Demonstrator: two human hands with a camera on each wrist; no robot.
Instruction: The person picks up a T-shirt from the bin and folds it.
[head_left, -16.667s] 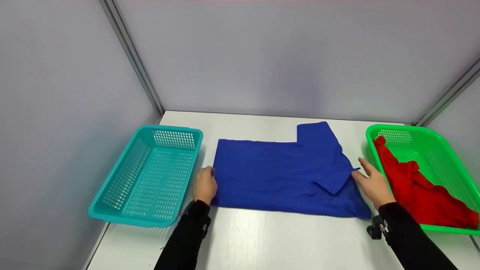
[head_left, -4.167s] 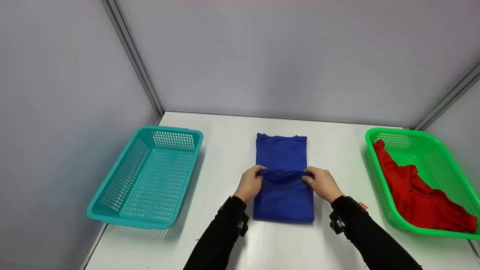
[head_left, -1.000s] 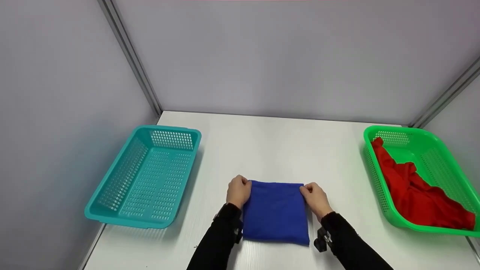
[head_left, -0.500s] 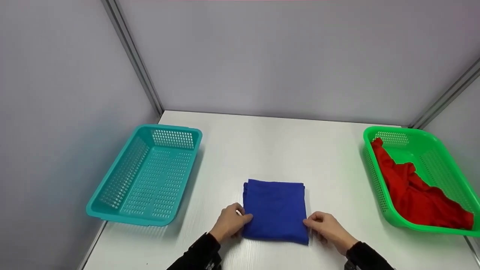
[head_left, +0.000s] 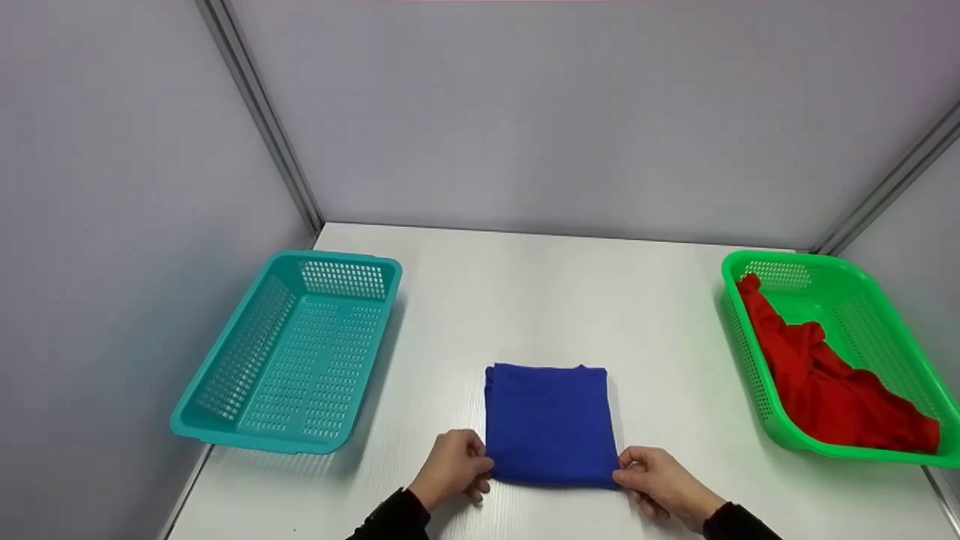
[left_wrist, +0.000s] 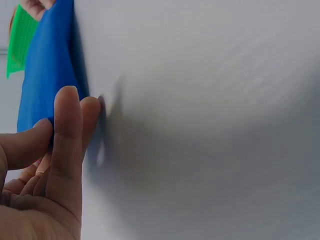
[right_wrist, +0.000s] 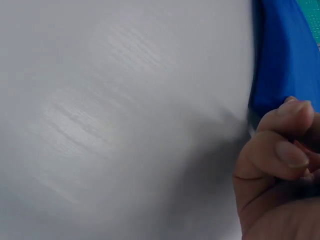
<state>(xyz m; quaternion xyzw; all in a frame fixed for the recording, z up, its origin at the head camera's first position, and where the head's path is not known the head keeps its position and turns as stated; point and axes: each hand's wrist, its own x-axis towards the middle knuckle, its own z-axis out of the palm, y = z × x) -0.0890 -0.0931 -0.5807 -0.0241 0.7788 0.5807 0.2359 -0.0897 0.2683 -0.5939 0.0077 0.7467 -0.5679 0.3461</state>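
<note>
A blue T-shirt, folded into a squarish pad, lies on the white table close to me. At its near left corner my left hand pinches the cloth between thumb and fingers; the left wrist view shows the thumb against the blue edge. My right hand pinches the near right corner. In the right wrist view the curled fingers sit at the blue cloth, partly cut off by the frame.
To the left stands a teal perforated basket with nothing in it. On the right, a green basket holds a crumpled red cloth. Grey panels wall in the back and sides of the table.
The T-shirt, spread out at first, was folded to a strip, then to a compact pad. Over the last second both hands moved from its far corners to its near corners.
</note>
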